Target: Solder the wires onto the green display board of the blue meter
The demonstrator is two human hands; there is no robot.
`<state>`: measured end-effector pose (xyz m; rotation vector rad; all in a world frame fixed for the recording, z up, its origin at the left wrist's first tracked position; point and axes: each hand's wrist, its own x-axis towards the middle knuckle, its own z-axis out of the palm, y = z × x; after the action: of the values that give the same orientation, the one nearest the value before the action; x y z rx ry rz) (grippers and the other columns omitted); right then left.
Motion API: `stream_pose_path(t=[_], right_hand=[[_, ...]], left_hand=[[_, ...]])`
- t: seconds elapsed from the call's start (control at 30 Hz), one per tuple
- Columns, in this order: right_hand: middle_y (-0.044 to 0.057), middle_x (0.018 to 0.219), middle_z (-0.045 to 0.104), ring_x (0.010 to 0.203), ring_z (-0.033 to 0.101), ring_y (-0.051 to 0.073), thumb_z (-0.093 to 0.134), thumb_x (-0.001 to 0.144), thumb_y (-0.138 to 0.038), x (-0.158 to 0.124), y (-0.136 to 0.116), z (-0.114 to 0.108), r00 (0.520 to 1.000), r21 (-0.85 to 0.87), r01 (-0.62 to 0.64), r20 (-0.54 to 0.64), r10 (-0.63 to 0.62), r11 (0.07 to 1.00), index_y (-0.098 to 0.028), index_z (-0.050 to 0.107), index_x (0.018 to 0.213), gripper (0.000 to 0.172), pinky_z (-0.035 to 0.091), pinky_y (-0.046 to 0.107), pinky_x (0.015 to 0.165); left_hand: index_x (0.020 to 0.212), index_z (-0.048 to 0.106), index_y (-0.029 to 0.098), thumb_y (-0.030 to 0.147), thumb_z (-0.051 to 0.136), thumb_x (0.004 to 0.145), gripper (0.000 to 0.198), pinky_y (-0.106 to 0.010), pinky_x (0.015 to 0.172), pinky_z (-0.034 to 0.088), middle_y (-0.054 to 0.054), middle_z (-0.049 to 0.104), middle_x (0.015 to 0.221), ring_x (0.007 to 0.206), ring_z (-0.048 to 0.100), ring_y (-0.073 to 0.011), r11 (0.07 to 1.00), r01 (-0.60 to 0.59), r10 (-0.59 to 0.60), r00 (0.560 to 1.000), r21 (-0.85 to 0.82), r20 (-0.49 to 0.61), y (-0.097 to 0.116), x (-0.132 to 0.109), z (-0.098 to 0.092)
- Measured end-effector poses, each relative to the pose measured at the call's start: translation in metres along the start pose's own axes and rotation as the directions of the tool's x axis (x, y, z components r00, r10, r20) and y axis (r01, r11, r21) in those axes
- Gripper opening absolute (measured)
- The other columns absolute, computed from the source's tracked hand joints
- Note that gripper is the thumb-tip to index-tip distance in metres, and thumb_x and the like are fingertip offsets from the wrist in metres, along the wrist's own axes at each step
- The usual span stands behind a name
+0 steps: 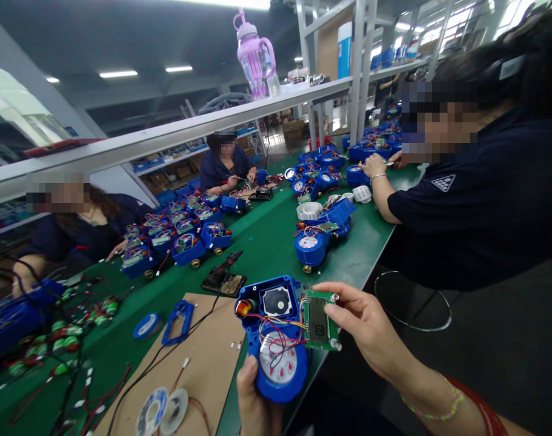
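Observation:
My left hand [254, 396] is wrapped round the lower left side of a blue water meter [257, 345], holding it tilted above the table edge. The meter has a round dial [282, 363] with red pointers and an opened upper housing. Between thumb and fingers, my right hand [366, 324] pinches a green circuit board [322, 321] with a grey LCD, which shows faint digits. Thin red, yellow and black wires [280, 327] run from the housing to the board. An orange-wrapped cylindrical part [244, 308] sits at the housing's left corner.
On the green table [257, 233] lie a cardboard sheet [207, 345], a blue frame [178, 322], blue tape [146, 326], solder spools [162, 412] and a soldering iron stand [223, 281]. Several blue meters [185, 242] stand beyond. A co-worker [480, 181] sits at right; two more face me.

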<state>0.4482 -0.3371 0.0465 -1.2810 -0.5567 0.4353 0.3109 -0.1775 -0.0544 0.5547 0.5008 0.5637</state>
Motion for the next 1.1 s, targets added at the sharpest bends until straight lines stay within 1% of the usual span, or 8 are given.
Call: stream_pose_path(t=[0.17, 0.27, 0.37, 0.47, 0.57, 0.83, 0.93, 1.1], right_hand=[[0.003, 0.084, 0.066, 0.072, 0.056, 0.015, 0.066, 0.083, -0.042, 0.001, 0.002, 0.001, 1.000, -0.002, 0.013, 0.005, -0.013, 1.000, -0.021, 0.067, 0.109, 0.033, 0.041, 0.025, 0.066], [0.003, 0.087, 0.067, 0.074, 0.057, 0.016, 0.066, 0.083, -0.042, 0.001, 0.002, 0.001, 1.000, 0.010, 0.007, 0.012, -0.007, 1.000, -0.021, 0.067, 0.109, 0.033, 0.042, 0.026, 0.068], [0.004, 0.086, 0.067, 0.075, 0.058, 0.016, 0.066, 0.083, -0.041, 0.001, 0.000, 0.001, 1.000, 0.003, 0.004, 0.018, -0.004, 1.000, -0.021, 0.067, 0.110, 0.034, 0.043, 0.027, 0.068], [0.002, 0.085, 0.067, 0.074, 0.058, 0.015, 0.066, 0.083, -0.039, 0.001, -0.002, 0.002, 0.999, 0.004, 0.023, 0.027, -0.023, 1.000, -0.021, 0.067, 0.109, 0.032, 0.044, 0.026, 0.069], [0.003, 0.087, 0.067, 0.079, 0.059, 0.016, 0.066, 0.083, -0.038, 0.001, -0.002, 0.004, 0.998, 0.019, 0.025, 0.049, -0.026, 1.000, -0.022, 0.066, 0.110, 0.031, 0.045, 0.026, 0.073], [0.002, 0.085, 0.066, 0.076, 0.058, 0.015, 0.063, 0.085, -0.039, 0.000, -0.004, 0.004, 0.999, -0.048, 0.044, 0.033, -0.042, 0.998, -0.021, 0.067, 0.109, 0.030, 0.044, 0.025, 0.070], [0.003, 0.087, 0.067, 0.076, 0.059, 0.017, 0.062, 0.086, -0.041, 0.000, -0.003, 0.002, 0.999, -0.060, 0.030, 0.025, -0.029, 0.998, -0.020, 0.066, 0.110, 0.033, 0.044, 0.026, 0.069], [0.005, 0.092, 0.067, 0.082, 0.061, 0.020, 0.060, 0.087, -0.043, 0.000, -0.002, 0.002, 1.000, -0.045, 0.020, 0.024, -0.019, 0.999, -0.020, 0.065, 0.111, 0.034, 0.046, 0.030, 0.073]], left_hand=[[0.101, 0.075, 0.015, 0.036, 0.062, 0.082, 0.031, -0.030, 0.082, 0.058, -0.009, 0.074, 0.096, 0.089, 0.071, -0.0244, 1.000, -0.022, 0.023, 0.999, -0.022, 0.034, 0.001, -0.012, 0.018], [0.103, 0.074, 0.016, 0.035, 0.061, 0.083, 0.030, -0.032, 0.085, 0.058, -0.008, 0.074, 0.098, 0.090, 0.071, -0.0244, 0.999, -0.032, 0.033, 0.998, -0.022, 0.050, 0.002, -0.018, 0.027], [0.104, 0.074, 0.016, 0.034, 0.062, 0.083, 0.030, -0.032, 0.082, 0.058, -0.008, 0.075, 0.094, 0.087, 0.071, -0.0242, 0.999, -0.041, 0.041, 0.999, -0.018, 0.021, 0.002, -0.021, 0.032], [0.104, 0.073, 0.016, 0.034, 0.062, 0.082, 0.031, -0.029, 0.078, 0.059, -0.007, 0.075, 0.090, 0.084, 0.072, -0.0234, 0.999, -0.046, 0.046, 0.999, -0.014, -0.024, 0.004, -0.022, 0.034], [0.103, 0.074, 0.017, 0.035, 0.062, 0.081, 0.031, -0.028, 0.077, 0.059, -0.006, 0.075, 0.089, 0.084, 0.072, -0.0230, 0.999, -0.038, 0.037, 0.998, 0.000, -0.042, 0.005, -0.021, 0.034], [0.096, 0.075, 0.016, 0.034, 0.063, 0.080, 0.027, -0.032, 0.078, 0.059, -0.007, 0.075, 0.085, 0.082, 0.072, -0.0244, 0.999, -0.018, 0.017, 0.999, -0.027, -0.051, 0.002, -0.020, 0.032], [0.093, 0.075, 0.016, 0.033, 0.063, 0.080, 0.025, -0.031, 0.077, 0.059, -0.006, 0.075, 0.084, 0.080, 0.072, -0.0235, 0.999, -0.017, 0.015, 0.999, -0.034, -0.047, 0.000, -0.019, 0.031], [0.097, 0.075, 0.018, 0.033, 0.065, 0.079, 0.026, -0.031, 0.076, 0.060, -0.006, 0.075, 0.084, 0.081, 0.072, -0.0238, 1.000, -0.027, 0.027, 1.000, -0.010, -0.016, -0.001, -0.019, 0.029]])
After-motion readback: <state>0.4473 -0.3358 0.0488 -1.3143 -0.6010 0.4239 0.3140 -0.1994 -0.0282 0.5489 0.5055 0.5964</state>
